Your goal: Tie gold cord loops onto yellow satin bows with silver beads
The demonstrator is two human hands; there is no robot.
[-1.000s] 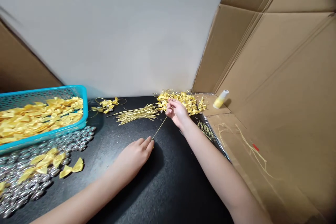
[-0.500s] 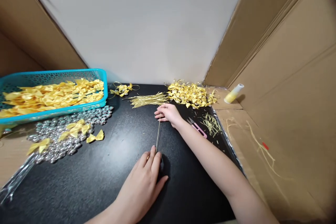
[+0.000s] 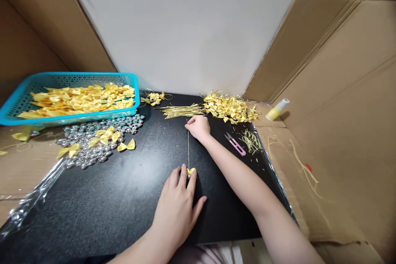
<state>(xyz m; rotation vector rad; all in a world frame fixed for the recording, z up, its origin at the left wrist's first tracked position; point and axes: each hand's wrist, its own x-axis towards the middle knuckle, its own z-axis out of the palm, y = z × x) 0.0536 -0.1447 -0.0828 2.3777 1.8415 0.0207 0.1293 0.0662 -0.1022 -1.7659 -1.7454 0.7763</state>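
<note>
Left fingers [image 3: 182,178] spread, seemingly pinning a yellow ribbon bow [image 3: 191,170] to the bench [image 3: 123,198] so right fingers [image 3: 189,122], pinched tight on the gold cord [image 3: 188,148], can keep it taut.

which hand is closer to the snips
Right. The right hand is left of the snips and slightly farther from the person; the left hand is farther off, nearer the person, at a bow.
</note>
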